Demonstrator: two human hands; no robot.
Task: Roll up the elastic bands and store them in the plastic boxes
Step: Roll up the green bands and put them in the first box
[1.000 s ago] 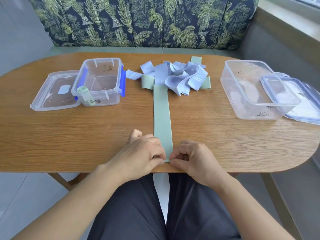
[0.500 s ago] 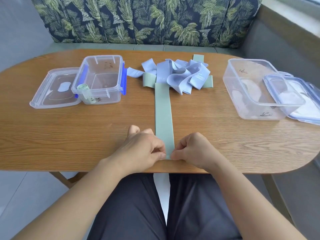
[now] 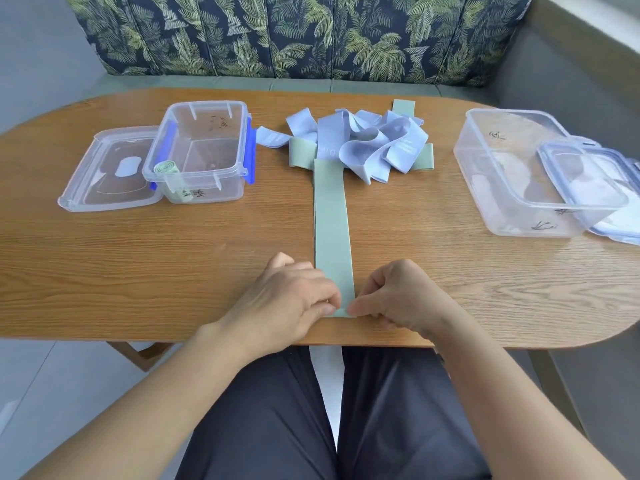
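Note:
A long sage-green elastic band lies flat down the middle of the wooden table, its far end under a heap of light blue bands. My left hand and my right hand pinch the band's near end from either side, close to the table's front edge. A clear plastic box with blue clips stands at the back left; a rolled green band leans in its near corner. A larger clear box stands at the right.
The left box's lid lies flat beside it on the left. Another lid leans on the right box's rim. A sofa with a palm-leaf back runs behind the table. My lap is below the front edge.
Both hands have shifted slightly forward along the band's near end, still pinching it. The boxes and the heap of bands stay where they were.

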